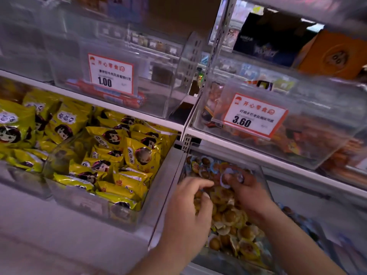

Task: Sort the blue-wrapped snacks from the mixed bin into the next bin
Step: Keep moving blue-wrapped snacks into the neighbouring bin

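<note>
Yellow snack bags [111, 153] fill the left bin, under price tags [110, 74] reading 1.00 and 3.60 [254, 115].

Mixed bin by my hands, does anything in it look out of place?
Yes. The mixed bin holds mostly yellow-wrapped snacks, but blue-wrapped snacks sit among them at the far end, near the right hand.

Dim, soft store light with heavy blur

Wide-angle bending curves the shelf edges [127, 108] toward the corners; clear bin fronts [139, 62] carry hazy glare; the price tags [110, 74] read sharpest, while both hands [190, 213] and the frame's bottom left smear.
</note>
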`<state>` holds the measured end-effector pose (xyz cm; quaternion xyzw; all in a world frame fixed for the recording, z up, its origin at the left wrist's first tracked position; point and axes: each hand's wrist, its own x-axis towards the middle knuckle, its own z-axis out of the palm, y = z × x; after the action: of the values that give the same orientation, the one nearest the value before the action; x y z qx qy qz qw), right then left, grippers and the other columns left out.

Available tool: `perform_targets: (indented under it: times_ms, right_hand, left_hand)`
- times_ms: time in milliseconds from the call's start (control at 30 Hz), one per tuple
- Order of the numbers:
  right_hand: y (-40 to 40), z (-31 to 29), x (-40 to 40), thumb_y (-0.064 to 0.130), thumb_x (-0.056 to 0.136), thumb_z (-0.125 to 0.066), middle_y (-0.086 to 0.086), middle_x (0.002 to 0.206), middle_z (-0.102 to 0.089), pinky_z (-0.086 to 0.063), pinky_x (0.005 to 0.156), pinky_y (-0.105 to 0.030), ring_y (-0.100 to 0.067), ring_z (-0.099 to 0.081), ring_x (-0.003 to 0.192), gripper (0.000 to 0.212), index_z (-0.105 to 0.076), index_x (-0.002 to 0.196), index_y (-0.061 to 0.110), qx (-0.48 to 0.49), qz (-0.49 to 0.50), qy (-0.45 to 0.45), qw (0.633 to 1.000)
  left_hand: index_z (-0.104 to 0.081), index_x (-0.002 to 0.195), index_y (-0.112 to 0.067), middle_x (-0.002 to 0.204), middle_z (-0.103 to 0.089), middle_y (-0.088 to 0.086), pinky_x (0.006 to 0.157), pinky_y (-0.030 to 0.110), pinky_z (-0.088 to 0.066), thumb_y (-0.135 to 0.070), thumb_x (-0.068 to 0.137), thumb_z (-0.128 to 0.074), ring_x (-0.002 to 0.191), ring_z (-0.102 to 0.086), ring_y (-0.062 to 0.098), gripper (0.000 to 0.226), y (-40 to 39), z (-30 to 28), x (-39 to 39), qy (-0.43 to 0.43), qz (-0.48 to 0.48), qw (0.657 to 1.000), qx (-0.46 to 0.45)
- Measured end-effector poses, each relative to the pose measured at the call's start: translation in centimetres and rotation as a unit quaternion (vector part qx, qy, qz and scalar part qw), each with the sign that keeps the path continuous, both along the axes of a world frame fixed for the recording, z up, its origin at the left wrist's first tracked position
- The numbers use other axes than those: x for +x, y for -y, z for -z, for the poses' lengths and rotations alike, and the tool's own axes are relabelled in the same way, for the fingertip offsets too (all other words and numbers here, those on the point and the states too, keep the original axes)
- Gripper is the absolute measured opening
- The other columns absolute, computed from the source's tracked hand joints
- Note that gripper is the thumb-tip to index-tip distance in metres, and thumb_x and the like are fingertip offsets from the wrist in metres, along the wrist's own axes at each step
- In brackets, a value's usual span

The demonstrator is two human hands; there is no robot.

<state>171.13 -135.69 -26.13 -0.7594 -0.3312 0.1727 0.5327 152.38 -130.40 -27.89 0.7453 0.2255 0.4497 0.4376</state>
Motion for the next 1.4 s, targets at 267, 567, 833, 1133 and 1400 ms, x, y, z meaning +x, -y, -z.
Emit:
perform_targets:
  times_ms: [267, 567, 833, 1133, 1400]
  right_hand:
    - [3.0, -1.3, -4.5, 0.034, 0.095, -0.064, 0.022, 0.121, -0.068, -0.045, 0.095, -0.014, 0.006, -0.059, 0.116, 0.04, -0.055, 0.134, 0.039, -0.042, -0.155, 0.177, 0.971]
    - [0.9, -1.0, 1.5, 0.014, 0.086, -0.062, -0.003, 0.121, -0.072, -0.05, 0.092, -0.024, -0.013, -0.068, 0.109, 0.025, -0.071, 0.105, 0.027, -0.034, -0.054, 0.116, 0.991]
    - [-5.5, 2.4, 6.0, 0.049, 0.089, -0.063, -0.013, 0.146, -0.048, -0.044, 0.107, -0.039, -0.031, -0.049, 0.131, 0.071, -0.038, 0.149, 0.021, -0.375, -0.155, 0.292, 0.866]
    - [-4.3, 2.0, 5.7, 0.029, 0.084, -0.078, -0.002, 0.132, -0.065, -0.044, 0.096, -0.019, -0.017, -0.061, 0.12, 0.047, -0.067, 0.128, 0.019, -0.259, -0.122, 0.28, 0.916]
    - [-1.6, 1.1, 4.8, 0.016, 0.081, -0.082, 0.005, 0.085, -0.073, -0.048, 0.065, -0.01, 0.005, -0.067, 0.072, 0.018, -0.077, 0.098, 0.012, -0.083, -0.064, 0.132, 0.986]
  left_hand:
    - [-0.07, 0.107, -0.007, 0.092, -0.075, 0.019, 0.058, 0.039, -0.059, -0.046, 0.1, -0.048, 0.074, -0.073, 0.032, 0.045, 0.1, -1.3, 3.2, 0.122, 0.226, 0.69, -0.677]
    - [-0.065, 0.106, -0.001, 0.067, -0.064, 0.014, 0.034, 0.02, -0.028, -0.011, 0.092, -0.061, 0.045, -0.05, 0.019, 0.018, -1.6, -0.5, 2.9, 0.11, 0.126, 0.727, -0.666]
    - [-0.065, 0.108, -0.002, 0.073, -0.066, 0.016, 0.037, 0.024, -0.035, -0.015, 0.095, -0.056, 0.048, -0.052, 0.02, 0.021, -1.8, 0.2, 3.2, 0.101, 0.116, 0.747, -0.647]
    - [-0.066, 0.111, 0.0, 0.072, -0.067, 0.014, 0.037, 0.024, -0.036, -0.016, 0.092, -0.058, 0.049, -0.054, 0.02, 0.025, -1.9, 0.2, 2.7, 0.082, 0.135, 0.76, -0.63]
    - [-0.069, 0.099, -0.001, 0.07, -0.067, 0.013, 0.039, 0.024, -0.036, -0.015, 0.094, -0.056, 0.049, -0.054, 0.019, 0.02, -1.8, 0.2, 3.0, 0.081, 0.131, 0.765, -0.626]
